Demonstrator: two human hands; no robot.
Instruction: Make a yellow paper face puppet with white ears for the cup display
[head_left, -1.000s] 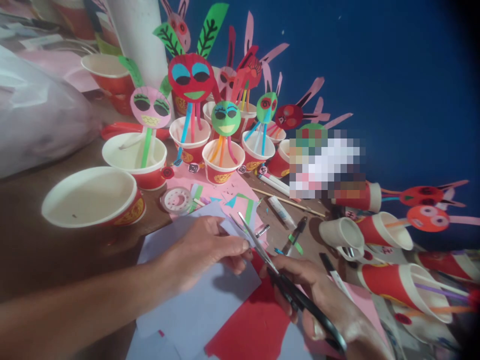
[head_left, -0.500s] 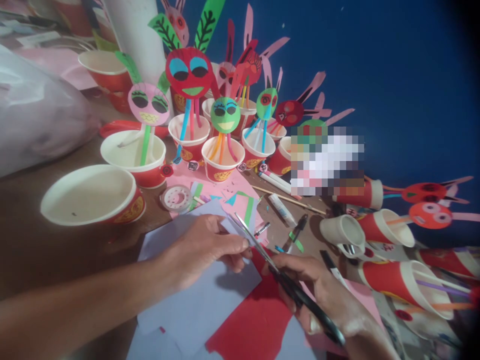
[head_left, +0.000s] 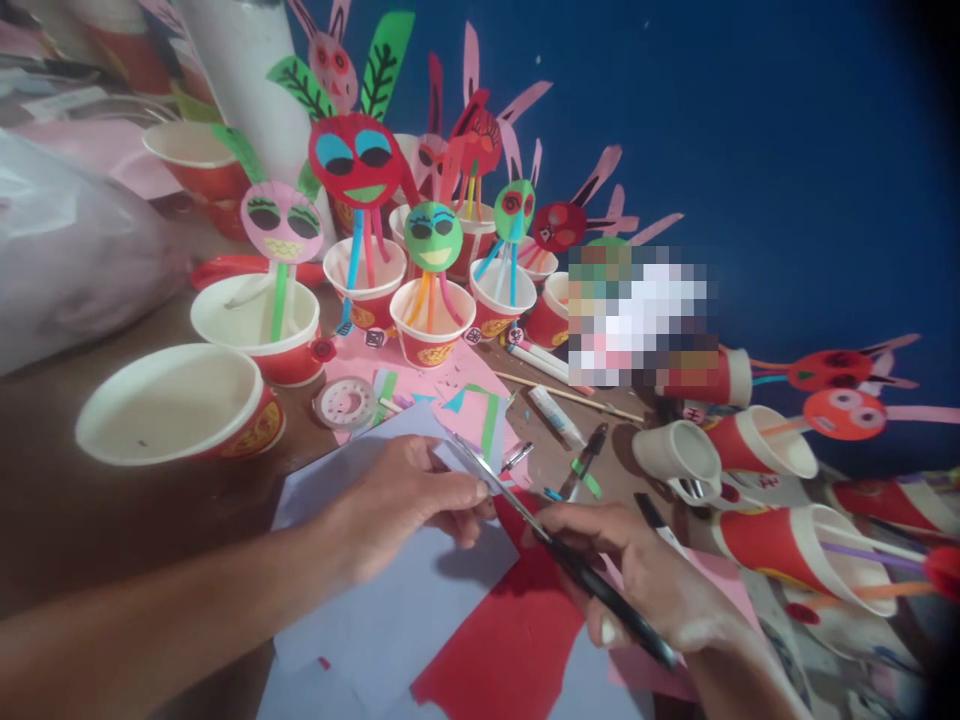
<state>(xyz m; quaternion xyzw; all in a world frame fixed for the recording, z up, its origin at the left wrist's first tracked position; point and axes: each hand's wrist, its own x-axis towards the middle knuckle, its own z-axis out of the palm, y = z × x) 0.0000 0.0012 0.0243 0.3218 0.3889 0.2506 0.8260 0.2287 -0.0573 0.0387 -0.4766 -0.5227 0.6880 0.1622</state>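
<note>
My left hand [head_left: 409, 490] pinches a small piece of lilac paper [head_left: 459, 457] between thumb and fingers. My right hand [head_left: 649, 570] grips scissors with black handles [head_left: 611, 600], and their blades point up and left along the piece's right side. Whether the blades touch the paper I cannot tell. Beneath both hands lie lilac sheets [head_left: 360, 620] and a red sheet [head_left: 510, 630] with an uneven edge.
Paper cups, one of them a wide cup [head_left: 255, 400], stand behind, several holding paper-faced straw figures [head_left: 356, 160]. A tape roll [head_left: 345, 402], a glue stick [head_left: 555, 415], a black pen [head_left: 589, 455] and a white mug [head_left: 679, 455] lie around. A plastic bag [head_left: 67, 240] bulges at left.
The scissor blades have come closer together. My left hand keeps its pinch on the lilac piece. The whole view has shifted slightly, so the cups and figures appear further left.
</note>
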